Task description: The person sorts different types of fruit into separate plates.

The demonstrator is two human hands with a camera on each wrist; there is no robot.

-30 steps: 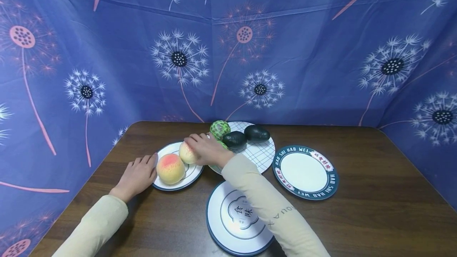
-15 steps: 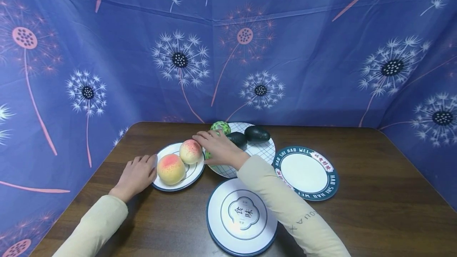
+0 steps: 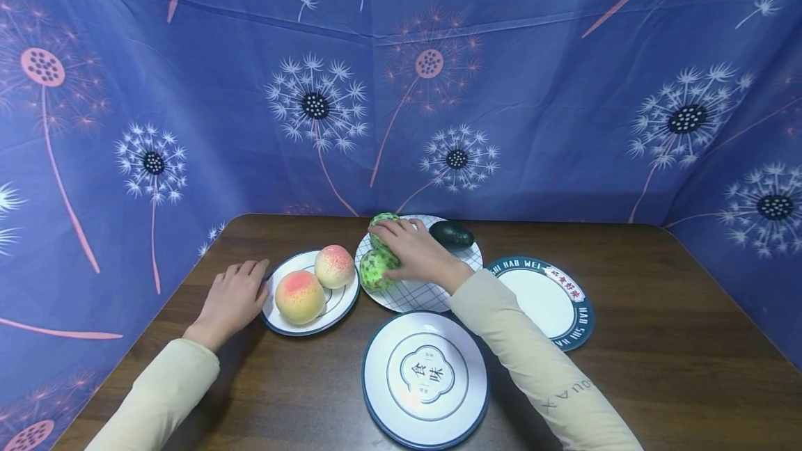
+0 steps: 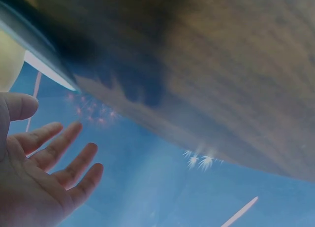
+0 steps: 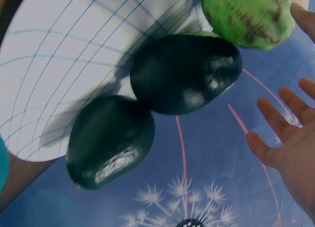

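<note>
The fingers [image 5: 274,118] of the right hand [image 3: 418,254] are spread apart, curled round nothing, above two bumpy green round fruits, the nearer [image 3: 376,268] beside the thumb and the farther [image 3: 380,218] partly hidden; contact cannot be told. In the head view, a smooth dark-green oval fruit [image 5: 187,74] is covered by this hand; its twin [image 3: 451,234] is seen just beyond. All four are borne by a white plate with a blue grid [image 3: 413,296]. To the left, two pink-blushed yellow peaches [image 3: 300,298] are held by a white blue-rimmed plate [image 3: 341,305], beside whose left rim the left hand [image 3: 230,298] is placed, fingers loosely apart. On the brown wooden tabletop [image 3: 651,339], a teal-rimmed white plate [image 3: 545,298] is partly blocked by the right sleeve [image 3: 532,360].
</note>
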